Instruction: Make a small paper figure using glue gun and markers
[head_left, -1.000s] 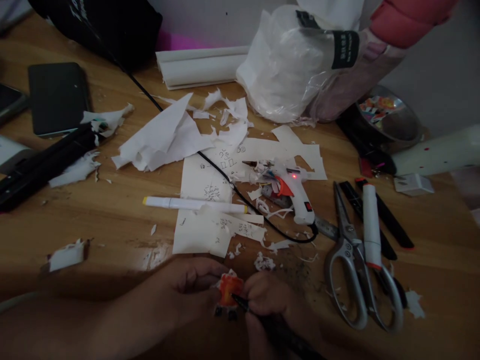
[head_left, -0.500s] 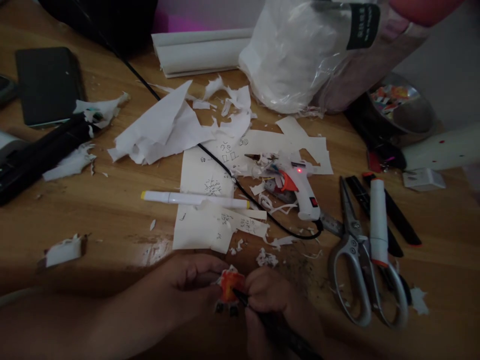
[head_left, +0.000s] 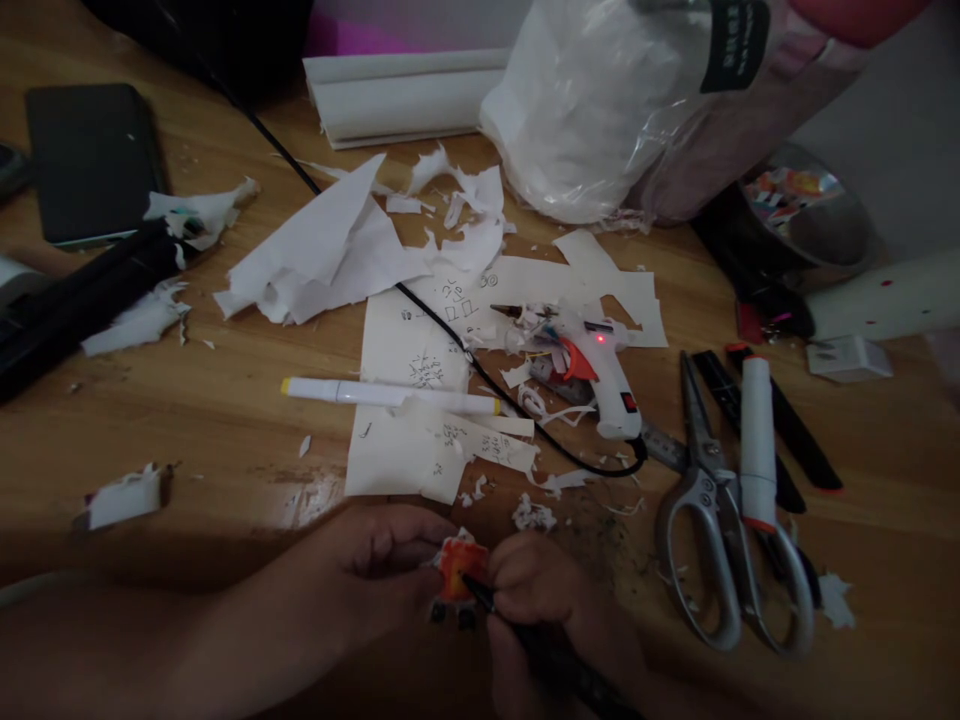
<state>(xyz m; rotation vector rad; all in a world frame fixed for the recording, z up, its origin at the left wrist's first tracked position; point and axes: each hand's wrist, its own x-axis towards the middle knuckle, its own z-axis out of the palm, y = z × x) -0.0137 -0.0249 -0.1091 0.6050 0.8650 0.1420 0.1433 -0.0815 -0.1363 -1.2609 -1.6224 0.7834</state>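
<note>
Near the bottom middle, my left hand (head_left: 394, 560) pinches a small orange-and-red paper figure (head_left: 459, 562) with white edges and two dark feet at its lower end. My right hand (head_left: 536, 590) is closed around a black pen (head_left: 551, 650), held slanting. The pen's dark tip meets the yellow patch on the figure's front. Just beyond the hands lies a crumpled scrap of white paper (head_left: 534, 513). My right palm and the pen's far end are in deep shadow.
A hot glue gun (head_left: 616, 385) with a red light rests on written paper (head_left: 405, 450), its black cord crossing the table. Large scissors (head_left: 705, 490) and an orange-ringed white marker (head_left: 757, 440) lie right. A yellow-tipped marker (head_left: 390, 396), torn paper (head_left: 322, 245) and a metal bowl (head_left: 840, 215) sit around.
Both hands stay almost in place, still on the figure and the pen. The pen tip has shifted very slightly left on the figure. The view has tilted a little.
</note>
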